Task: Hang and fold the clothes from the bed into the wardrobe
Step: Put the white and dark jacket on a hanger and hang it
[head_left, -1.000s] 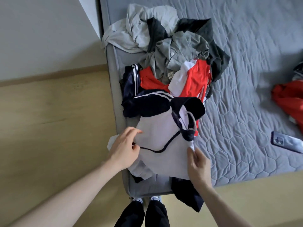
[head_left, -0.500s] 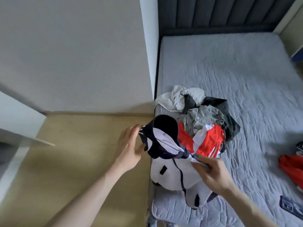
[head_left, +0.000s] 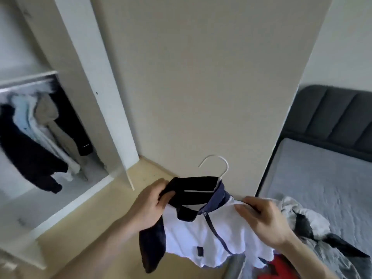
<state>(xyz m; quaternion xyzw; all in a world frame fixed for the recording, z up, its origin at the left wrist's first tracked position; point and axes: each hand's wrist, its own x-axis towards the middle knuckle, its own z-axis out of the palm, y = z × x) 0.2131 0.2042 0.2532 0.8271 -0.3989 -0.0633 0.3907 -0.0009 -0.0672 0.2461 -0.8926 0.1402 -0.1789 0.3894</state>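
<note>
A white jacket (head_left: 203, 236) with navy collar, zip and sleeves hangs on a white hanger (head_left: 216, 167), held up between the wardrobe and the bed. My left hand (head_left: 153, 204) grips its navy left shoulder. My right hand (head_left: 263, 220) pinches the white right shoulder. The hanger's hook points up, free of any rail. The open wardrobe (head_left: 66, 109) stands at the left, with several dark, pale blue and beige garments (head_left: 38, 137) hanging on its rail. A pile of clothes (head_left: 310, 228) lies on the grey bed (head_left: 326, 182) at the lower right.
A wide beige panel (head_left: 201, 77) rises straight ahead between wardrobe and bed. The wardrobe's white door edge (head_left: 100, 87) juts out toward me. The bed's dark padded headboard (head_left: 332, 115) is at the right. Light wooden floor (head_left: 84, 238) lies below.
The view has swung up from the bed to the wardrobe. Both hands have lifted the white and navy jacket off the pile, and it now hangs on a hanger.
</note>
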